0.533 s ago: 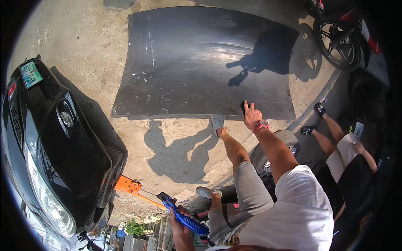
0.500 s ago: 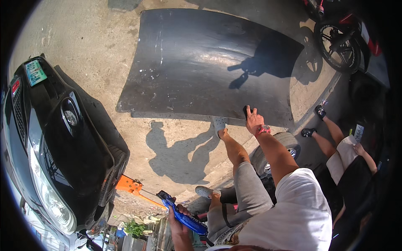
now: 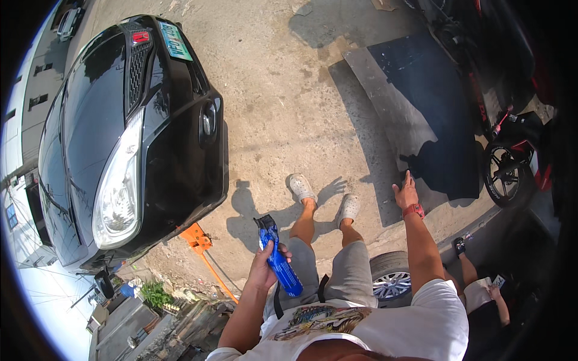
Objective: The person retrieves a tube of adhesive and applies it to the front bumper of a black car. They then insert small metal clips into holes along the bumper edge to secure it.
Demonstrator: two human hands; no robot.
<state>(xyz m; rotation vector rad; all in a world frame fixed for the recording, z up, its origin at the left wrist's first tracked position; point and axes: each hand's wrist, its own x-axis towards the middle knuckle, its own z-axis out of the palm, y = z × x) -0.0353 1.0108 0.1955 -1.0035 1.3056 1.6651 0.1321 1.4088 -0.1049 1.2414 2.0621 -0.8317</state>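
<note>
A glossy black car point(image 3: 174, 162) with a long, clear headlight point(image 3: 120, 186) stood on rough, blotchy concrete point(image 3: 271, 120), an orange metal jack point(image 3: 195, 239) beside it. The left hand point(image 3: 265, 265) was clamped around a crinkled blue pouch point(image 3: 284, 274) with a black top. A silver-spoked wheel point(image 3: 391, 283) sat near the right hand point(image 3: 407, 195), whose fingers were spread at the near edge of a broad, smooth dark panel point(image 3: 415, 117); contact couldn't be told. A motorcycle point(image 3: 506, 174) crowded the panel's right side.

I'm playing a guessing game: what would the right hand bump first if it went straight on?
Probably the dark panel: the right hand points toward it, though depth is unclear.
</note>
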